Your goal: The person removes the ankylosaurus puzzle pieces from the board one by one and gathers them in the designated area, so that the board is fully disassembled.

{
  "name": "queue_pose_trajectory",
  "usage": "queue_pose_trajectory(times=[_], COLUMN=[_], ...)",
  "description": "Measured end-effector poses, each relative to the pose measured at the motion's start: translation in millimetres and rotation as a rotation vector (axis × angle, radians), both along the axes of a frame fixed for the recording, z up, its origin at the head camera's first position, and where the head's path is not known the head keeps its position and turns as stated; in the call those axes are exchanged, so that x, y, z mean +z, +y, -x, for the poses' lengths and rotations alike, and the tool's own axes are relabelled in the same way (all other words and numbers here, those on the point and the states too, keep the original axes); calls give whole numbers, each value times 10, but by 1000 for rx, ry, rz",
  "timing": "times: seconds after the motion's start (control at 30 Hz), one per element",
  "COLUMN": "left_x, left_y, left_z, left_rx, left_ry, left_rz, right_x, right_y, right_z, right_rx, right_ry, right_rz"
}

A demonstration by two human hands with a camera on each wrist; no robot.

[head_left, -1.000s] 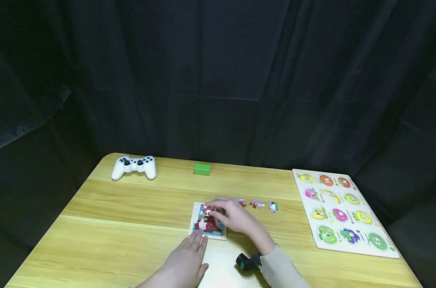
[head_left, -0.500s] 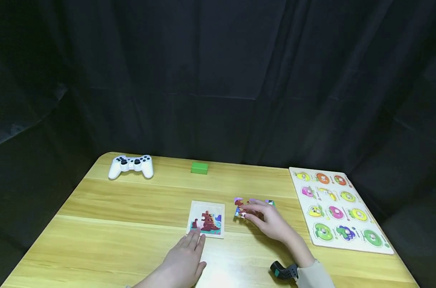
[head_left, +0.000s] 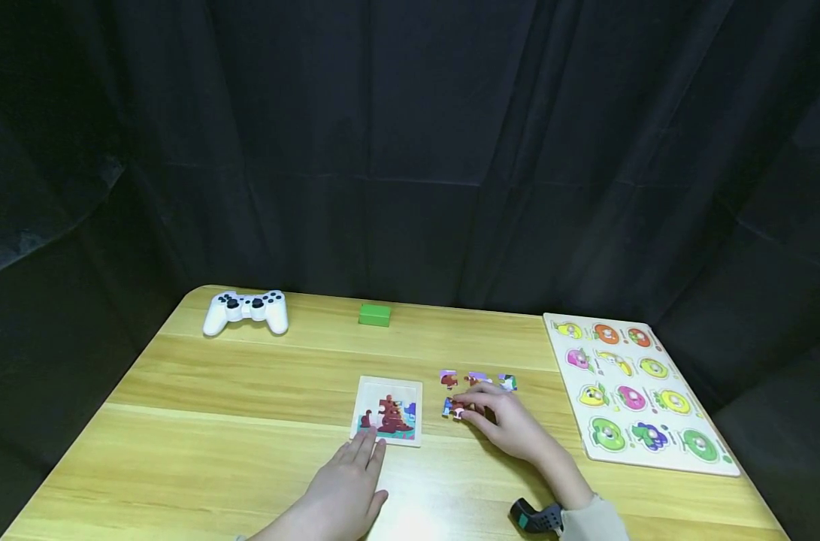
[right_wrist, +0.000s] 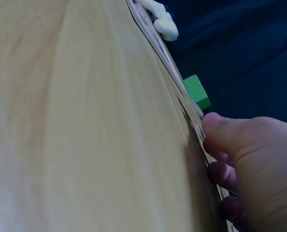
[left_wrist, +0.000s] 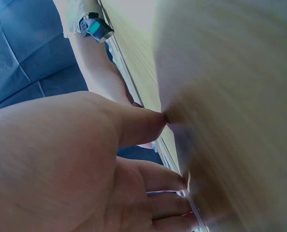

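Note:
A small square puzzle board [head_left: 410, 391] lies mid-table with reddish-brown dinosaur pieces [head_left: 394, 418] fitted in its lower part; its upper area is bare. My left hand [head_left: 347, 481] rests flat at the board's near edge, fingers straight and their tips overlapping its rim. To the right of the board, my right hand [head_left: 507, 424] pinches a puzzle piece [head_left: 450, 408], blue, brown and white, at its right side between thumb and fingertips. That piece is low at the tabletop. In the right wrist view the thumb and curled fingers [right_wrist: 221, 174] hover along the wood, the piece mostly hidden.
Several loose pieces, among them a purple-and-brown one [head_left: 448, 379] and a green-and-white one [head_left: 508, 382], lie just beyond my right hand. A fruit peg puzzle [head_left: 636, 383] covers the table's right side. A green block [head_left: 374, 315] and white game controller [head_left: 246, 312] sit at the back.
My right hand has moved right from over the board with a piece, then lowered it toward me beside the loose pieces. The board's upper part is now uncovered. My left hand stays put.

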State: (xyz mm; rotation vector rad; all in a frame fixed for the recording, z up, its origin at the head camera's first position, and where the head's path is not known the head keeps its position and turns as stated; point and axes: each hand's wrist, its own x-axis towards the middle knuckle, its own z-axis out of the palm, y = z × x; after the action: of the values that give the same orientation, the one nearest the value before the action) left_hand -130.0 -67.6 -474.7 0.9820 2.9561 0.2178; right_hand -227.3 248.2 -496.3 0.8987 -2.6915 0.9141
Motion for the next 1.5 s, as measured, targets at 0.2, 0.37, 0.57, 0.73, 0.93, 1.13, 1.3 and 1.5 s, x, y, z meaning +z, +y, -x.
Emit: queue_pose_trajectory(times=[0.2,0.37,0.57,0.73,0.93,1.13,1.3,1.5], left_x=[27,34,21,18,16,16,9,0], left_y=[1,2,11,13,10,9,9,9], left_z=[0,-2,-11,-10,-4,-7,-14,-16], left_rx=[3,6,9,11,5,5,8,8], left_ry=[-3,7,2,1,3,2,-4,-6], left_rz=[0,2,-1,1,3,-3,-2,-8], right_x=[-33,-85,-131,-144,-141,-134,-121,-110], right_y=[-26,-35,-39,-57,-72,-72,-91,-133], right_z=[3,6,0,1,-4,-13,-35,-44], right_rx=[-29,-48,-64,-82,-120,-119,-107,-142], right_ry=[7,12,46,67,25,28,58,46], right_rz=[-21,42,95,103,96,100,80,42])
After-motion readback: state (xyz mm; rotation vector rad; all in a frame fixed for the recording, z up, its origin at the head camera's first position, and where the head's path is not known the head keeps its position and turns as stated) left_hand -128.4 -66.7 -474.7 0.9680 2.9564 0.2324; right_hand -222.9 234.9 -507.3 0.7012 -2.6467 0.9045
